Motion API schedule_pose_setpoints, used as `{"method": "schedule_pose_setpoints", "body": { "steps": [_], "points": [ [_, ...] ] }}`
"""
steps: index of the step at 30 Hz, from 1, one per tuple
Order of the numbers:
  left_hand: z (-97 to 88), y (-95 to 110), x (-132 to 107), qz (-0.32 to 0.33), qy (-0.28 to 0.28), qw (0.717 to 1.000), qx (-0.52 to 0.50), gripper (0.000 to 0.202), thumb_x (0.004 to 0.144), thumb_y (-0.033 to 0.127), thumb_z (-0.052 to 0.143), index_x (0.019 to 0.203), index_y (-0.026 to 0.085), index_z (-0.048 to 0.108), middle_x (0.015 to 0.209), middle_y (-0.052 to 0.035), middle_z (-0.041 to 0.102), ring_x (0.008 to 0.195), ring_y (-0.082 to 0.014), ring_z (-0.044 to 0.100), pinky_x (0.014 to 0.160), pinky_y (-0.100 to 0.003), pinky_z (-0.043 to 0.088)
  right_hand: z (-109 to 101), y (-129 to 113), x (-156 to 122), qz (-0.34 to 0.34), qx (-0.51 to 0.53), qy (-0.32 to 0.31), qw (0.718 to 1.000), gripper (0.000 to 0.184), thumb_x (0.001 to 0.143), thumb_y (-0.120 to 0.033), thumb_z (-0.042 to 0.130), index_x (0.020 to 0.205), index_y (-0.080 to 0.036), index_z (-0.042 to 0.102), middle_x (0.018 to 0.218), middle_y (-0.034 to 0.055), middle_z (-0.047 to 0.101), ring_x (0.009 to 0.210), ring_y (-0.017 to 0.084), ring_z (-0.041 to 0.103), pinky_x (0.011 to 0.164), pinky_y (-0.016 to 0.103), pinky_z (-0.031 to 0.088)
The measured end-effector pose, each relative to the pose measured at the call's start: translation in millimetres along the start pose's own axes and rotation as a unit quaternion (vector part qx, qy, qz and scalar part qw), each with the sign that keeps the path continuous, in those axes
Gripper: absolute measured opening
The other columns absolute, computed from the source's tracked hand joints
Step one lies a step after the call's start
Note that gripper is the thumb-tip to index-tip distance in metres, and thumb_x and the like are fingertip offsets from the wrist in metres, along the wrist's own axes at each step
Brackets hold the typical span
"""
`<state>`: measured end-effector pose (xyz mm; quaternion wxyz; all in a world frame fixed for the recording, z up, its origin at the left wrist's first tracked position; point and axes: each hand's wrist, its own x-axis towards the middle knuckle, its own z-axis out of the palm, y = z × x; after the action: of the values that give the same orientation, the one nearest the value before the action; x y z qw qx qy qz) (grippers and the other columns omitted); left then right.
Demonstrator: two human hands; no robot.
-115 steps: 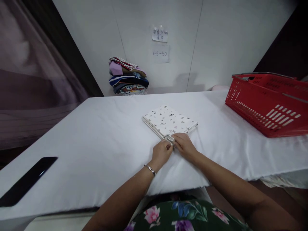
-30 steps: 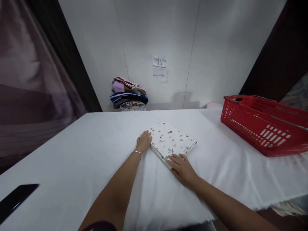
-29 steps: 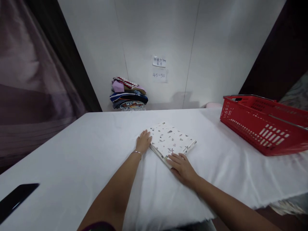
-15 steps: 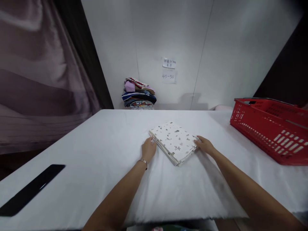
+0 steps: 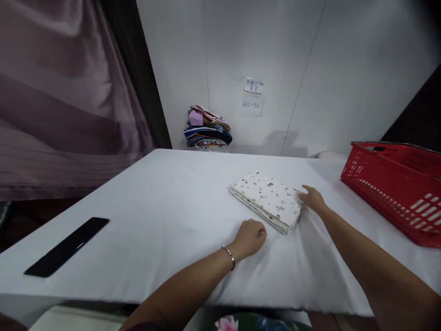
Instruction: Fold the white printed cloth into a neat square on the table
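Note:
A folded white cloth (image 5: 267, 195) with a small scattered print lies slantwise on the white table, its layered edges toward me. At its right corner, my right hand (image 5: 313, 200) grips the edge with thumb and fingers. My left hand (image 5: 251, 236), a bracelet (image 5: 229, 256) at its wrist, is curled closed just in front of the cloth's near edge, apart from it. Nothing shows in the left fingers.
A red plastic basket (image 5: 389, 193) stands at the right. A flat black strip (image 5: 69, 246) lies on the table (image 5: 155, 207) at the left. Behind the far edge is a stack of folded fabrics (image 5: 208, 131), near paper notes (image 5: 252, 105) on the wall.
My left hand has let go of the cloth's left edge and moved right and nearer, curling closed. The right hand stays at the right corner. The cloth appears slightly turned; the view has shifted.

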<state>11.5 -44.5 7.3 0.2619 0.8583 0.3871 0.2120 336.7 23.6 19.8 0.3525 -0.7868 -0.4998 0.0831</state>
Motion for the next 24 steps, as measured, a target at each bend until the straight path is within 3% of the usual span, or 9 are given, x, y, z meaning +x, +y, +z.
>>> {"method": "schedule_pose_setpoints", "body": {
  "steps": [3,7,10,13,18,24],
  "points": [
    [-8.5,-12,9,-0.038,0.032,0.999,0.019,0.02,0.079,0.02,0.046,0.078,0.022,0.065,0.08,-0.001,0.067,0.079,-0.016,0.057,0.075,-0.028,0.041,2,-11,-24,-0.084,0.004,0.006,0.996,0.041,0.072,-0.03,0.054,0.109,-0.015,0.063,0.115,0.0118,0.062,0.096,0.025,0.059,0.084,0.038,0.046],
    [-34.9,-48,30,-0.121,0.121,0.982,0.08,0.019,0.08,0.02,0.046,0.08,0.023,0.065,0.085,-0.0004,0.068,0.082,-0.0156,0.057,0.074,-0.027,0.041,12,-36,-82,-0.208,0.033,-0.061,0.976,0.032,0.081,-0.038,0.049,0.102,-0.021,0.066,0.107,0.0075,0.066,0.099,0.023,0.06,0.084,0.037,0.048],
    [-50.0,-75,44,-0.16,0.159,0.969,0.099,0.019,0.08,0.018,0.045,0.083,0.02,0.064,0.089,-0.0035,0.067,0.086,-0.0178,0.057,0.077,-0.03,0.041,20,-50,-122,-0.314,0.0,-0.077,0.946,0.03,0.085,-0.035,0.047,0.105,-0.02,0.064,0.109,0.0084,0.065,0.103,0.024,0.058,0.09,0.041,0.044],
    [-56.8,-93,54,-0.179,0.187,0.96,0.111,0.02,0.082,0.019,0.045,0.091,0.019,0.064,0.096,-0.0058,0.065,0.091,-0.0192,0.056,0.08,-0.031,0.042,25,-54,-145,-0.384,-0.05,-0.068,0.919,0.031,0.086,-0.028,0.046,0.112,-0.019,0.059,0.112,0.0094,0.063,0.105,0.024,0.056,0.091,0.043,0.043],
    [-63.8,-108,70,-0.144,0.205,0.959,0.131,0.031,0.084,0.018,0.045,0.112,0.02,0.057,0.114,-0.0065,0.059,0.104,-0.0196,0.051,0.089,-0.033,0.041,31,-49,-156,-0.401,-0.112,-0.036,0.909,0.036,0.086,-0.02,0.043,0.12,-0.019,0.053,0.115,0.0101,0.06,0.105,0.023,0.055,0.089,0.042,0.044],
    [-74.9,-116,82,-0.037,0.151,0.969,0.191,0.038,0.082,0.012,0.046,0.117,0.025,0.055,0.126,-0.0046,0.053,0.115,-0.0208,0.044,0.093,-0.036,0.038,32,-54,-157,-0.396,-0.147,-0.035,0.906,0.035,0.087,-0.015,0.04,0.119,-0.017,0.053,0.111,0.0111,0.063,0.099,0.023,0.058,0.085,0.04,0.047]
  ]
}}
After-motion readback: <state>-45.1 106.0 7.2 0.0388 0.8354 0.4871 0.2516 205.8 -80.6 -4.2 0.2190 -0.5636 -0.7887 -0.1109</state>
